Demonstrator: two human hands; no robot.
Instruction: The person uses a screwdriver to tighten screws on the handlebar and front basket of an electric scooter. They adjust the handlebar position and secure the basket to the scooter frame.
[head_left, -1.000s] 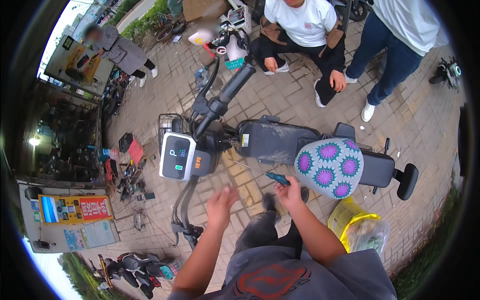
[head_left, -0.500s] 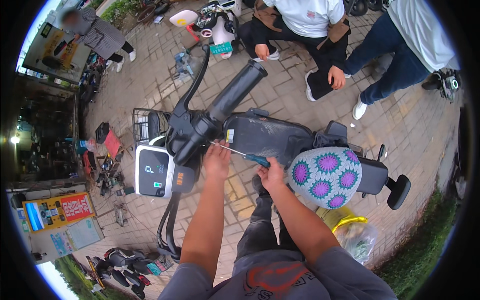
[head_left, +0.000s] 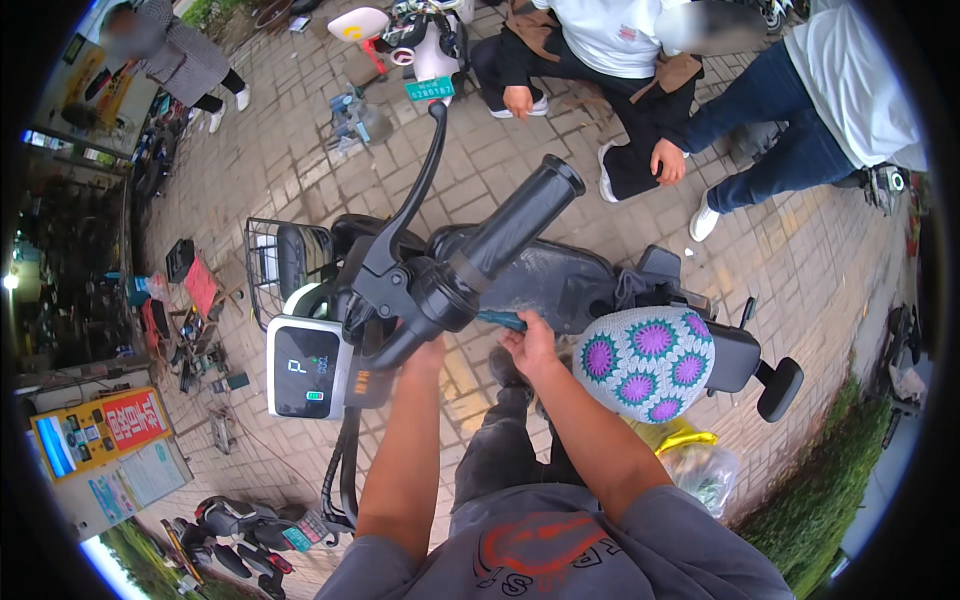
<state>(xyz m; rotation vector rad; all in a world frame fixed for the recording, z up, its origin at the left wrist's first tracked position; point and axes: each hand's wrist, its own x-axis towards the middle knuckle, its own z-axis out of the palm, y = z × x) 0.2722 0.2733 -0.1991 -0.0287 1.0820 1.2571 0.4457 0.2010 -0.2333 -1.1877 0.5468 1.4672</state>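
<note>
My right hand point(head_left: 530, 343) is closed with its fingertips on the teal handle of a screwdriver point(head_left: 502, 319). The screwdriver's shaft runs left, out of sight behind the handlebar of an electric scooter. Under that handlebar is my left hand point(head_left: 426, 356); only its back edge and wrist show, and its fingers are hidden. A black rubber grip point(head_left: 515, 222) and a black brake lever point(head_left: 425, 180) stick up toward the far side. Left of them, the white-framed display point(head_left: 305, 372) is lit. A crocheted cover with purple flowers point(head_left: 640, 372) sits on the scooter's seat, right of my right hand.
A seated person point(head_left: 610, 60) and a standing person in jeans point(head_left: 770, 150) are beyond the scooter. Another person point(head_left: 190, 65) stands far left. A pink-white scooter point(head_left: 435, 55) is parked at the back. Loose tools and parts point(head_left: 200, 340) litter the paving at left.
The handlebar appears larger and further right, and it now covers the left hand's fingers and the screwdriver's shaft. My right hand has shifted slightly left, still on the handle.
</note>
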